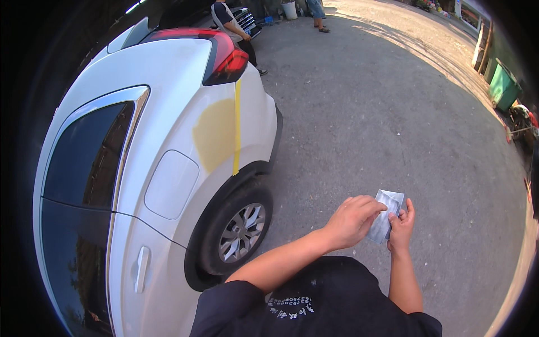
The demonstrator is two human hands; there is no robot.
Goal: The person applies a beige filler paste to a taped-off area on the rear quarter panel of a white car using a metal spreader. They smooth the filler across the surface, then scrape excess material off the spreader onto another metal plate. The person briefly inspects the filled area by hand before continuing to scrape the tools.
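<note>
A grey sheet (382, 225), apparently sandpaper, is folded over a flat pad or block whose material I cannot make out. My right hand (402, 229) grips its right side, with the thumb across the face. From the left, my left hand (353, 220) holds the other side, its fingers bent over the upper face; its thumb is hidden. Both hands are in front of my body, apart from the white car (181, 97) on my left. On its rear quarter panel is a dull yellowish patch (217, 135), bordered on the right by yellow masking tape (237, 126).
The car's rear wheel (242, 234) and red tail light (230, 63) face the grey paved ground (358, 118). Behind the car stands a person (227, 25); another person's legs (318, 14) show farther back. A white bucket (289, 10) and green bin (503, 86) stand farther off.
</note>
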